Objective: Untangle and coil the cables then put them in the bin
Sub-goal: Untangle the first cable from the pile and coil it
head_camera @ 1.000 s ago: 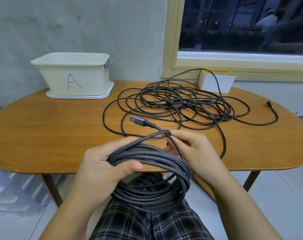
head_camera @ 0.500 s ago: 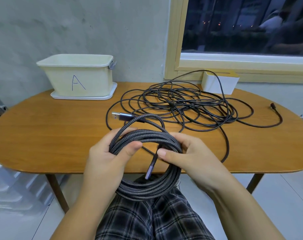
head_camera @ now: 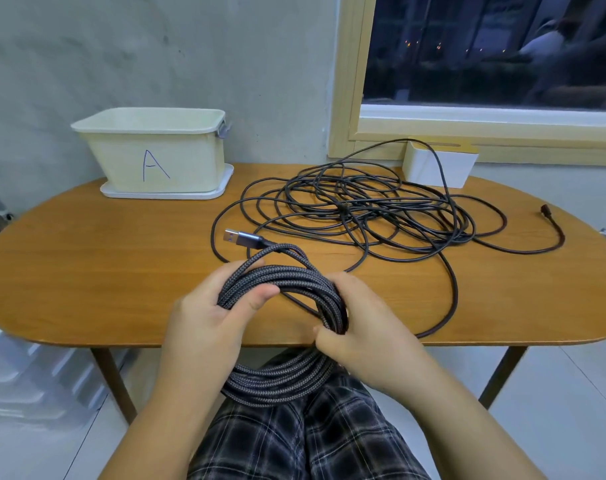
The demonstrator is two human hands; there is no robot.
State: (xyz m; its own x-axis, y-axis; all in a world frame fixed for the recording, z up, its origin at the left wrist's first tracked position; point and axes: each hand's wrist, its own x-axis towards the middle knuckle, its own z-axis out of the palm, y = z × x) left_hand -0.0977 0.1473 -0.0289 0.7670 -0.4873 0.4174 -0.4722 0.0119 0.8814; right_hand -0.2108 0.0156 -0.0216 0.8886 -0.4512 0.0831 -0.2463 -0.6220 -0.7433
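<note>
A thick grey braided cable coil (head_camera: 277,379) hangs over the table's front edge above my lap. My left hand (head_camera: 208,317) grips the coil's left upper side, thumb over the strands. My right hand (head_camera: 360,327) grips the coil's right side, fingers curled round the bundle. The coil's USB plug (head_camera: 241,237) sticks out to the left over the table. A thin black cable (head_camera: 364,209) lies in a loose tangle on the wooden table (head_camera: 87,265), one end plug (head_camera: 544,210) at the far right. The cream bin marked "A" (head_camera: 156,150) stands at the back left.
The bin sits on a white tray (head_camera: 225,188). A small white box (head_camera: 457,168) stands by the window ledge at the back right, with the thin cable looped over it. A grey wall rises behind. My checked trousers show below the table edge.
My right hand has moved from pinching the cable's end to gripping the right side of the coil. The USB plug now sticks out left above the coil.
</note>
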